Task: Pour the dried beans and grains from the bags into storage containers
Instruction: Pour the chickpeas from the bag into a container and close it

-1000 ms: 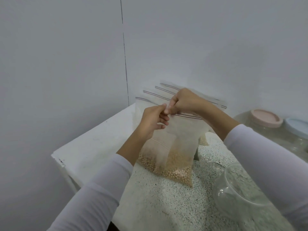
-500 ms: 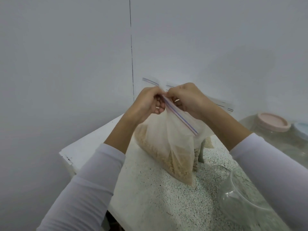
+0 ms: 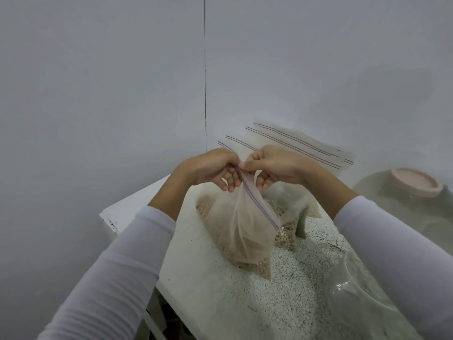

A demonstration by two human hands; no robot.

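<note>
A clear zip bag (image 3: 242,231) holding pale round beans hangs over the speckled counter (image 3: 220,295), its bottom corner touching the surface. My left hand (image 3: 210,168) and my right hand (image 3: 272,165) both pinch the bag's zip strip at its top end, thumbs close together. The strip with its red and blue lines runs down to the right between them. An open clear container (image 3: 367,303) stands at the lower right, partly behind my right sleeve.
Several more zip bags (image 3: 299,146) lean against the wall behind my hands; one with darker grains (image 3: 285,235) shows behind the held bag. A large clear jar with a pink lid (image 3: 414,184) stands at the right. The counter's white corner edge (image 3: 115,217) lies to the left.
Both hands lifted the bag off the counter and turned it, so the zip strip now runs diagonally between them. The beans have slid into the bag's lower part.
</note>
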